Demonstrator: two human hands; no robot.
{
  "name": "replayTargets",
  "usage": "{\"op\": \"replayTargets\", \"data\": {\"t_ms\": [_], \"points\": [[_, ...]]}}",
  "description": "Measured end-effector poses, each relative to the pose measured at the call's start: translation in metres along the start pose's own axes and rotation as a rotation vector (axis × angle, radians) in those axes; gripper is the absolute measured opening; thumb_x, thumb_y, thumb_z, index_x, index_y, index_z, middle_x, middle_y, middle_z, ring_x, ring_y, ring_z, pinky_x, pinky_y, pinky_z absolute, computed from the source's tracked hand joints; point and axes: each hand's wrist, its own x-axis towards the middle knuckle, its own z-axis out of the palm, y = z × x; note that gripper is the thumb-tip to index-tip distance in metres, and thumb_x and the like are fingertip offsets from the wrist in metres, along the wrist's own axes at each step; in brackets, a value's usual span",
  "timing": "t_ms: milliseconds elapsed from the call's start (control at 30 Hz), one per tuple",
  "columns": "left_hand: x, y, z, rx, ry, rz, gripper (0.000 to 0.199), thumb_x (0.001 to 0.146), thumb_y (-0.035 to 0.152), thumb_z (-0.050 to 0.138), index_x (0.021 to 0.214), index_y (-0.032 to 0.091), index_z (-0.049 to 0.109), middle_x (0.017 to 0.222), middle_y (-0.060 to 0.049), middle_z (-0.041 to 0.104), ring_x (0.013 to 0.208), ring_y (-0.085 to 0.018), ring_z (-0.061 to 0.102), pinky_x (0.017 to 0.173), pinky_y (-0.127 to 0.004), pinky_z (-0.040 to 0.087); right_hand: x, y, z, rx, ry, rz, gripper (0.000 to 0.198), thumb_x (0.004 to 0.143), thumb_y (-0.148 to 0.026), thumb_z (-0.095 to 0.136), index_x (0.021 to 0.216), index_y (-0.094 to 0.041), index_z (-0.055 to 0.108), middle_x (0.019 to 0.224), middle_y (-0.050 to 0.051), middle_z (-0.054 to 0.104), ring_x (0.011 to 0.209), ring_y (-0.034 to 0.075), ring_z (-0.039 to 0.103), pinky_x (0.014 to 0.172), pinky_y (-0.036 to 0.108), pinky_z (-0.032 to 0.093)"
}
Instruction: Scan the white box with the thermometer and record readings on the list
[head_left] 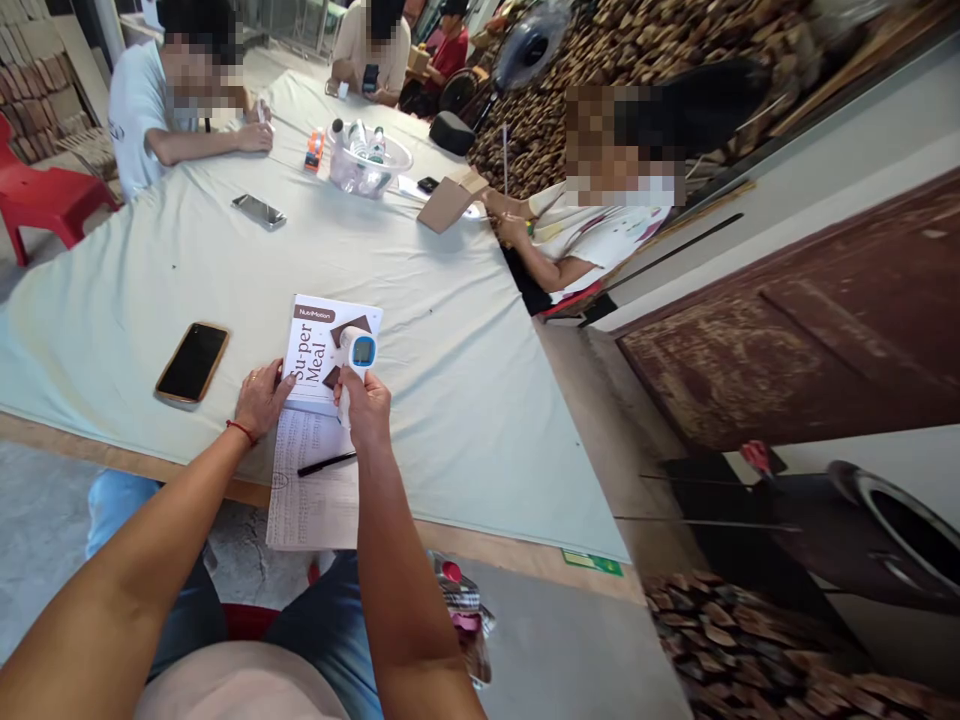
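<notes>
White thermometer gripped in the right hand, over a box
The left hand, unclenched, touches the box's left edge; a phone lies left of that hand, a pen near the right wrist.

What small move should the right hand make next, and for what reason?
Perhaps the right hand should set the white device down on the tablecloth: it blocks part of the printed box from view, and the left hand rests at the box's left edge.
</notes>
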Motion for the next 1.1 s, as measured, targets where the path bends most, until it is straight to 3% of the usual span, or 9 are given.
{"op": "replayTargets", "data": {"t_ms": [733, 867, 1100], "points": [[0.000, -0.006, 0.002, -0.022, 0.006, 0.037, 0.047, 0.096, 0.045, 0.044, 0.132, 0.016, 0.053, 0.112, -0.012, 0.067, 0.107, -0.029, 0.059, 0.099, -0.043, 0.043, -0.005, -0.009, 0.002, -0.032, 0.024, 0.019, 0.031, 0.070, -0.047, 0.069, 0.064, -0.021, 0.053, 0.049, -0.006, 0.052, 0.047, 0.009, 0.043, 0.047, 0.023, 0.034], [0.000, -0.006, 0.001, -0.042, 0.005, 0.034, 0.048, 0.093, 0.047, 0.050, 0.130, 0.016, 0.054, 0.111, -0.012, 0.068, 0.106, -0.029, 0.059, 0.098, -0.044, 0.044, -0.026, -0.023, -0.012, -0.089, 0.095, -0.021, 0.030, 0.068, -0.046, 0.068, 0.063, -0.021, 0.053, 0.052, -0.006, 0.052, 0.049, 0.009, 0.042, 0.048, 0.023, 0.035], [0.003, -0.007, -0.002, -0.033, -0.006, 0.059, 0.049, 0.090, 0.049, 0.053, 0.126, 0.016, 0.057, 0.108, -0.011, 0.067, 0.104, -0.028, 0.060, 0.098, -0.044, 0.044, -0.063, -0.034, -0.055, -0.162, 0.202, -0.042, 0.032, 0.068, -0.050, 0.070, 0.069, -0.020, 0.058, 0.057, -0.005, 0.055, 0.054, 0.012, 0.047, 0.053, 0.025, 0.038]]}}
